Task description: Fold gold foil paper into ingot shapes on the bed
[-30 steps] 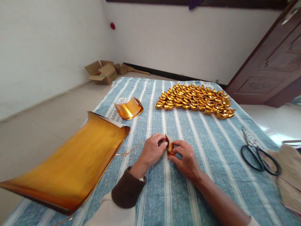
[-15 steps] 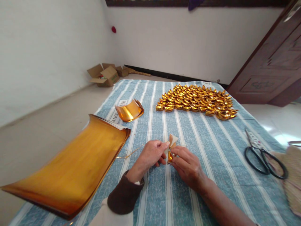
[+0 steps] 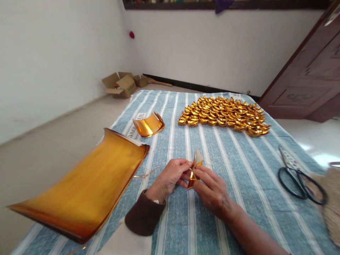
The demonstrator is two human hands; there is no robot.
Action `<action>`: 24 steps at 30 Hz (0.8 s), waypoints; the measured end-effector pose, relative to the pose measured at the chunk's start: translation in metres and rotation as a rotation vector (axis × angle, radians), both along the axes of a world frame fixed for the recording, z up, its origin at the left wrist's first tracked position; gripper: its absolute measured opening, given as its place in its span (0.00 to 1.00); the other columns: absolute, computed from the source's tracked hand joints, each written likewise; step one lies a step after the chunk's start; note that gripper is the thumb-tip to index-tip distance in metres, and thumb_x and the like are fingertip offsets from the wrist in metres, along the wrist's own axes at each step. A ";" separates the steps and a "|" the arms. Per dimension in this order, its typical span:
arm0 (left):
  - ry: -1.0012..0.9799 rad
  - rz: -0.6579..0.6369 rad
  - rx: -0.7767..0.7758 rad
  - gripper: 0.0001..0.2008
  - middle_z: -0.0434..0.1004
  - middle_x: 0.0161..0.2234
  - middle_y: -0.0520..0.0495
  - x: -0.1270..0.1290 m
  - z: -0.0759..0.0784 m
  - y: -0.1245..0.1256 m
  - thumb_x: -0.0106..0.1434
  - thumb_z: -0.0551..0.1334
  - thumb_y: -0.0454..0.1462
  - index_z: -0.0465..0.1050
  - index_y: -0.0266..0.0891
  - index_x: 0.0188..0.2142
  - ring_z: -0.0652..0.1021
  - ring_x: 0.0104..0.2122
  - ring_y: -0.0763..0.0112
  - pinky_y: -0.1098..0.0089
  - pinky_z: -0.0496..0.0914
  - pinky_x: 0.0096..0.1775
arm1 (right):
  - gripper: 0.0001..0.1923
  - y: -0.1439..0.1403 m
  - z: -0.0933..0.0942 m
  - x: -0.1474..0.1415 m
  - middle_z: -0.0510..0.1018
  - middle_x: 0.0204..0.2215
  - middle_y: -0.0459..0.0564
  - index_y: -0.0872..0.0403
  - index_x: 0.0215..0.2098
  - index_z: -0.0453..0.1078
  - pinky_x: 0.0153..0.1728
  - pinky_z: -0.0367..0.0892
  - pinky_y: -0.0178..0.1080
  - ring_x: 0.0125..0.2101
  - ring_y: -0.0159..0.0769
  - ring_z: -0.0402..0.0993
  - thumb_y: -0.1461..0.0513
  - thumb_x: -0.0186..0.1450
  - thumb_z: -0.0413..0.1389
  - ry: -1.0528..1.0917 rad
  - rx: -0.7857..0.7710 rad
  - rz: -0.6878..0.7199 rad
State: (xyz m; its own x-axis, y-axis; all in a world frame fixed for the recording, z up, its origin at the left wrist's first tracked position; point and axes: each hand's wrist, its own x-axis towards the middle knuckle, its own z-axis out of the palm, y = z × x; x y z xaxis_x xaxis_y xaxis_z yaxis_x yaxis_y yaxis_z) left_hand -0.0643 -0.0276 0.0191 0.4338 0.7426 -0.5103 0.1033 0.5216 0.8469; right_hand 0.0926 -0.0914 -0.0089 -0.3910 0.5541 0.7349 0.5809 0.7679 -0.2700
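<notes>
Fingers of the left hand (image 3: 170,177) and right hand (image 3: 212,191) pinch a small folded gold paper (image 3: 194,168) between them, held just above the striped cloth (image 3: 233,166), near centre. Open cloth all round the hands. Left, a curled stack of gold sheets (image 3: 85,187) overhangs the cloth edge; a smaller gold stack (image 3: 148,124) lies beyond. Far side, rows of folded gold ingots (image 3: 225,115). Right, black scissors (image 3: 299,177), well apart.
</notes>
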 end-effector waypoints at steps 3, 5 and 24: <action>-0.036 0.028 -0.011 0.17 0.75 0.26 0.48 0.001 0.001 0.000 0.58 0.65 0.48 0.73 0.35 0.35 0.75 0.22 0.74 0.77 0.67 0.20 | 0.11 0.002 -0.002 0.001 0.76 0.45 0.57 0.56 0.36 0.70 0.53 0.72 0.48 0.52 0.42 0.71 0.72 0.68 0.48 0.009 -0.028 -0.015; -0.061 0.039 -0.017 0.17 0.76 0.27 0.47 0.001 0.001 0.000 0.59 0.65 0.48 0.73 0.35 0.35 0.76 0.23 0.73 0.77 0.68 0.20 | 0.10 0.003 -0.002 0.002 0.77 0.44 0.56 0.56 0.36 0.70 0.53 0.72 0.47 0.52 0.41 0.71 0.71 0.68 0.49 0.004 -0.041 0.020; -0.182 0.187 -0.084 0.06 0.75 0.23 0.49 0.007 0.000 -0.002 0.58 0.66 0.36 0.73 0.33 0.29 0.75 0.19 0.75 0.76 0.69 0.21 | 0.05 0.004 0.002 0.003 0.76 0.45 0.55 0.52 0.39 0.74 0.49 0.72 0.50 0.51 0.45 0.71 0.66 0.64 0.58 0.181 -0.092 -0.099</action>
State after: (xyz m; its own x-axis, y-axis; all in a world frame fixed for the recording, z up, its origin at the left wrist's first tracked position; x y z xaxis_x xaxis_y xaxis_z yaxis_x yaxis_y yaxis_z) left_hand -0.0577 -0.0299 0.0193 0.3833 0.7767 -0.4998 -0.1518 0.5867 0.7954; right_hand 0.0954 -0.0879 -0.0070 -0.1980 0.6514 0.7325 0.5879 0.6769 -0.4430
